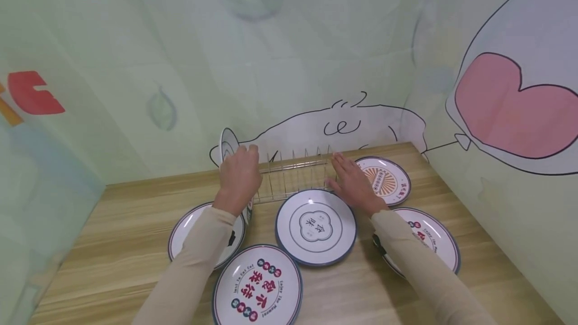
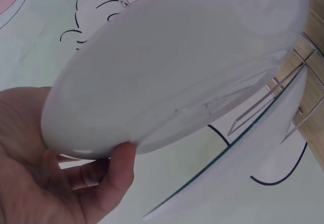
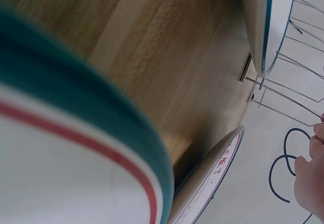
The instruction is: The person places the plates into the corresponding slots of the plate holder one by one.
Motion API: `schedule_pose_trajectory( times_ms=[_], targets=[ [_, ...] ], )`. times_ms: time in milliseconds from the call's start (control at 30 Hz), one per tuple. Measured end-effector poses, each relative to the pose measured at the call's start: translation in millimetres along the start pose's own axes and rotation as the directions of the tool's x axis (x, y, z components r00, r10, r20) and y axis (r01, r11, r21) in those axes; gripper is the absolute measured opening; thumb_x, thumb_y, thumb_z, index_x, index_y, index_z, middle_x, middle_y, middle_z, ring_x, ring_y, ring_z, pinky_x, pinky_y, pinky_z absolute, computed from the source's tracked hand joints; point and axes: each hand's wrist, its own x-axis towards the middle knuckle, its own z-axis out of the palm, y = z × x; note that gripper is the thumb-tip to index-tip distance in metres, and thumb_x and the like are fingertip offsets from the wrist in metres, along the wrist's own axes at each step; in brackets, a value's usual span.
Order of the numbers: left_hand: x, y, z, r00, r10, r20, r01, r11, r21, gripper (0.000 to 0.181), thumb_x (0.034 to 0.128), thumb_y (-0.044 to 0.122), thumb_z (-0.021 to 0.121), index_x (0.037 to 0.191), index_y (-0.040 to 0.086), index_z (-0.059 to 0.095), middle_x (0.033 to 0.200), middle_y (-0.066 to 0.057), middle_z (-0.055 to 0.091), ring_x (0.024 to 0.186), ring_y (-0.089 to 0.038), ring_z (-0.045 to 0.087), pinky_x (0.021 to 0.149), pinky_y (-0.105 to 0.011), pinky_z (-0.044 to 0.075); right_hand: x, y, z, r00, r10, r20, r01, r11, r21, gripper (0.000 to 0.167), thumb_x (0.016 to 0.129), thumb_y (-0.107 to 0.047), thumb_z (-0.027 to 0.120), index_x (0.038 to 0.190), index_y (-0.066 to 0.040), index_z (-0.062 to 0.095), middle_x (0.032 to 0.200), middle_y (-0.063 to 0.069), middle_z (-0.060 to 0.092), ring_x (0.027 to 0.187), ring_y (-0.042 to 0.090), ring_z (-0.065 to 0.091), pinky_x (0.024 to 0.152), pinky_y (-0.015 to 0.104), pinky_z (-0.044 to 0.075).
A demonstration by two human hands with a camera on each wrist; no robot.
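My left hand (image 1: 239, 177) pinches the rim of a white plate (image 2: 172, 77), held on edge at the left end of a wire dish rack (image 1: 293, 167). The left wrist view shows its pale underside, with fingers and thumb at the rim. Beside it, another plate (image 1: 228, 143) leans upright in the rack; its dark green rim shows in the left wrist view. At the rack's right end, my right hand (image 1: 356, 184) touches the wires with fairly straight fingers. Only part of that hand shows in the right wrist view.
A white plate with a blue rim (image 1: 331, 242) lies before the rack. Lettered plates lie at front (image 1: 235, 285) and right (image 1: 444, 237). An orange-patterned plate (image 1: 399, 177) is beside my right hand; another plate (image 1: 185, 227) is under my left forearm. A printed cloth (image 1: 194, 64) hangs behind the wooden table (image 1: 122, 229).
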Motion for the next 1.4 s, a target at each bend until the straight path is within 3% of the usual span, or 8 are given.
schedule_pose_trajectory(
  times_ms=[167,933,1133,1400],
  targets=[
    [4.6,1.1,2.5,1.000,0.025,-0.019,-0.025,0.999,0.028,0.029,0.0822,-0.004,0.065,0.111,-0.006,0.064,0.083,-0.018,0.066,0.064,-0.026,0.060,0.052,-0.035,0.053,0.3,0.6,0.6,1.000,-0.010,-0.001,0.010,1.000,0.006,0.068,0.102,-0.037,0.055,0.154,-0.001,0.031,0.165,0.016,0.023,0.154,0.033,0.022,0.124,0.049,0.020],
    [30.8,2.6,17.6,0.999,-0.002,-0.049,0.005,0.998,0.059,0.030,0.0879,0.000,0.064,0.117,-0.008,0.062,0.083,-0.018,0.064,0.055,-0.021,0.056,0.043,-0.026,0.044,0.1,1.9,2.4,1.000,-0.007,-0.003,0.007,1.000,-0.009,0.067,0.102,-0.038,0.054,0.154,-0.002,0.031,0.165,0.016,0.023,0.154,0.033,0.022,0.125,0.048,0.020],
    [35.1,0.9,21.3,0.999,-0.024,-0.037,0.026,0.999,0.048,0.040,0.0856,0.005,0.070,0.122,-0.007,0.060,0.089,-0.019,0.064,0.057,-0.021,0.055,0.045,-0.026,0.044,0.3,3.4,3.8,1.000,-0.004,-0.003,0.004,1.000,-0.008,0.068,0.102,-0.039,0.053,0.155,-0.003,0.030,0.165,0.016,0.023,0.154,0.032,0.020,0.125,0.048,0.020],
    [37.8,-4.6,21.8,0.998,-0.062,-0.018,0.062,0.998,0.020,0.040,0.0844,-0.003,0.063,0.124,-0.007,0.058,0.090,-0.022,0.063,0.066,-0.028,0.059,0.051,-0.032,0.050,2.2,3.8,4.7,1.000,-0.011,-0.012,0.011,1.000,-0.007,0.067,0.102,-0.038,0.053,0.154,-0.003,0.032,0.165,0.015,0.023,0.155,0.031,0.019,0.125,0.048,0.019]
  ],
)
